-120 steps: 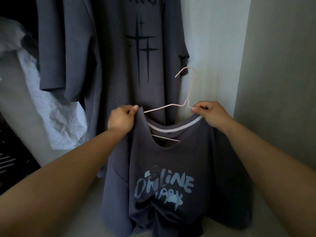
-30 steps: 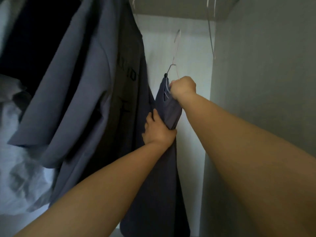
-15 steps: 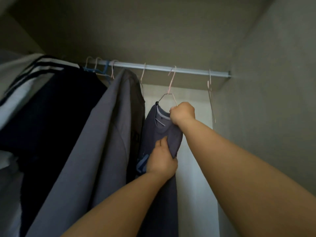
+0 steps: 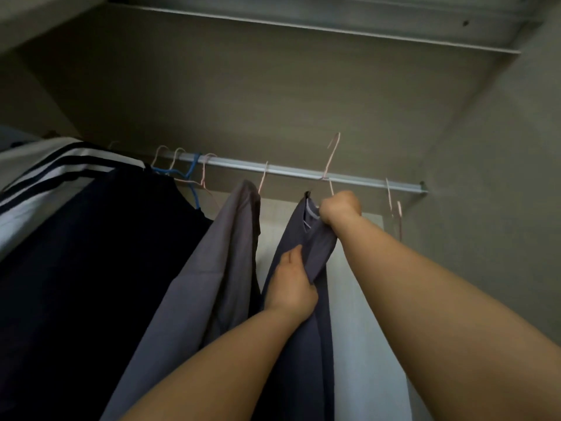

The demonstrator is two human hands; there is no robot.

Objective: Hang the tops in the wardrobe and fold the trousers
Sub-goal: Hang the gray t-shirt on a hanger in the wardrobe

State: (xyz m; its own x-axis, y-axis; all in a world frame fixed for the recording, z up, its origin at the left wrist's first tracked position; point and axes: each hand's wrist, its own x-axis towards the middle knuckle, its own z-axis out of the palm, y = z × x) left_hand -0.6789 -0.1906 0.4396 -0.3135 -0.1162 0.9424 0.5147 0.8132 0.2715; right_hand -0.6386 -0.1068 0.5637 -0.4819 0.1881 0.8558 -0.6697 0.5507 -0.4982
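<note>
Holding the hanger hook (image 4: 332, 153) above the rail (image 4: 291, 172), we clutch the grey top (image 4: 303, 344) in left grip (image 4: 291, 284) and right grip (image 4: 340, 208); not yet hung.

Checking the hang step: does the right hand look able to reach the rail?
Probably yes: the right hand, gripping the hanger, sits just below a free stretch of rail, nothing between.

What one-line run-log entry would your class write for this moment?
step: hanging top | right grip: holding hanger | left grip: pinching top | hook: above rail, unseated
</note>
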